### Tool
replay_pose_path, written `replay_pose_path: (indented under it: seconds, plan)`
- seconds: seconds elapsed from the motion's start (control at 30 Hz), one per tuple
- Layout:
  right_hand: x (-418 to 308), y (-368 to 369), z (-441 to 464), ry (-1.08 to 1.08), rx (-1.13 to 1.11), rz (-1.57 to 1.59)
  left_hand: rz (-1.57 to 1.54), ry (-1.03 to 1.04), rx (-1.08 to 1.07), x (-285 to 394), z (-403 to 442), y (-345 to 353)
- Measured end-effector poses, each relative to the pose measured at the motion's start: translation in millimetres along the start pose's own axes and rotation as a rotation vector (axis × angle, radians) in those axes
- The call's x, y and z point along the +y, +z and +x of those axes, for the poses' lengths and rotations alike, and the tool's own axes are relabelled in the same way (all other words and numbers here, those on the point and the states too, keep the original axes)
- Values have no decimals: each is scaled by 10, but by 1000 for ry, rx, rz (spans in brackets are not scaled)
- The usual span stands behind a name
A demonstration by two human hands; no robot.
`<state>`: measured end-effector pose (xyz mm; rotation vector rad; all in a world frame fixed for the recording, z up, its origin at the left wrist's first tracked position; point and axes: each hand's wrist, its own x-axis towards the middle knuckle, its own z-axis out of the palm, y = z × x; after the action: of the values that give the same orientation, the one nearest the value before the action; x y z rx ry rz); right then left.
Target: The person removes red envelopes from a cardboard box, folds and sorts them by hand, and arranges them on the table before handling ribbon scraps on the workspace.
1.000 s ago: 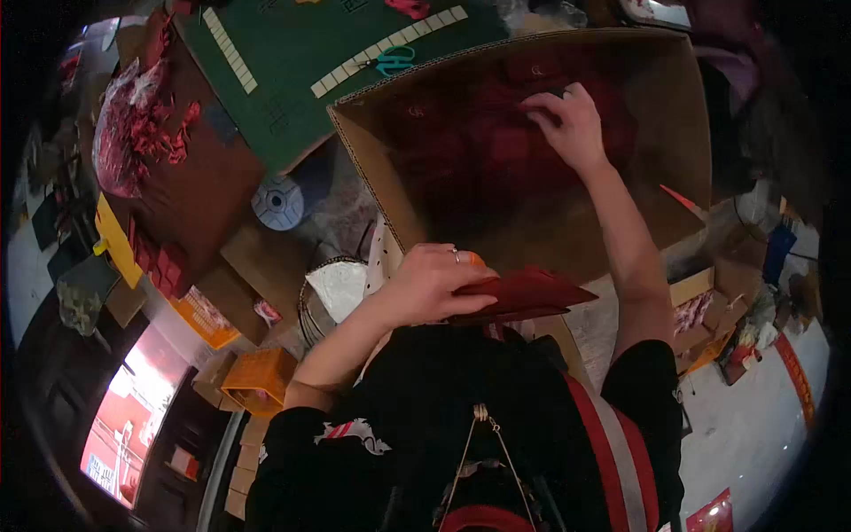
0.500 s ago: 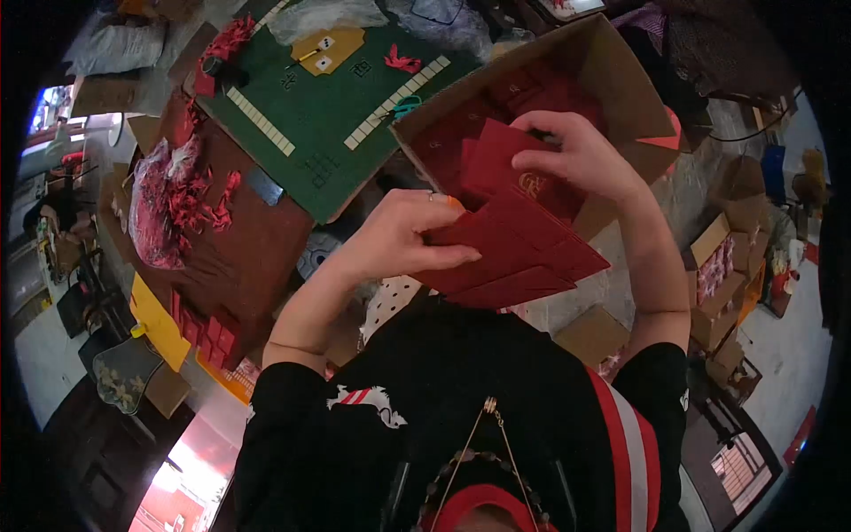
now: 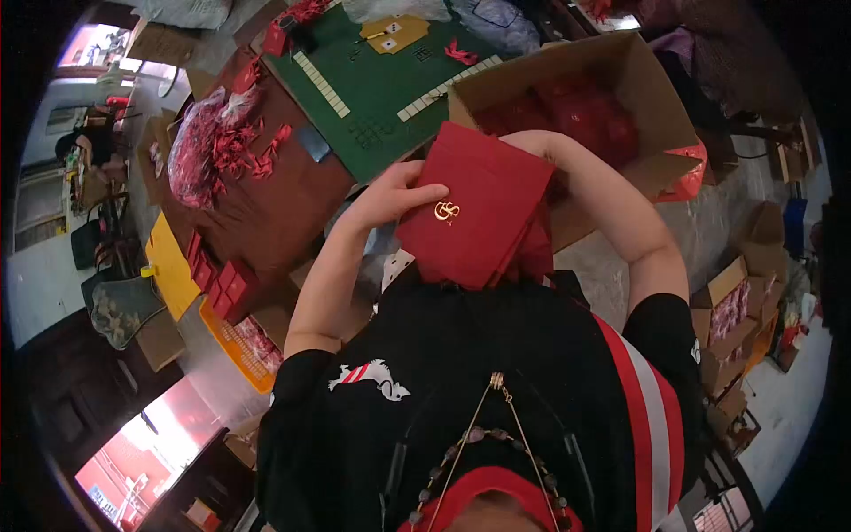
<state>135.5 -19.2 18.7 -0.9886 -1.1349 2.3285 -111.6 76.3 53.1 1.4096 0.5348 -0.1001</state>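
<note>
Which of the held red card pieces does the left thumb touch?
The uppermost red card piece: the left hand has its thumb on it, beside the gold monogram. The other held pieces lie beneath it.

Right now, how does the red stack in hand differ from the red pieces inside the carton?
The red stack is raised before the chest, the left hand at its side with the thumb on its front; the red pieces lie inside the carton. The stack's front face looks brighter, while the pieces look darker, in shadow. Both are red and show an emblem, larger in view on the stack.
</note>
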Motion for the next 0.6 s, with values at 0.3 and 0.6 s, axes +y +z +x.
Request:
replay_pose_path:
  seconds: [0.3, 0.6]
  plan:
    - [235, 216, -217, -427, 48, 961, -404, 92, 224, -407, -552, 70]
    - [415, 914, 83, -563, 653, 787, -356, 202, 647, -767, -512, 465]
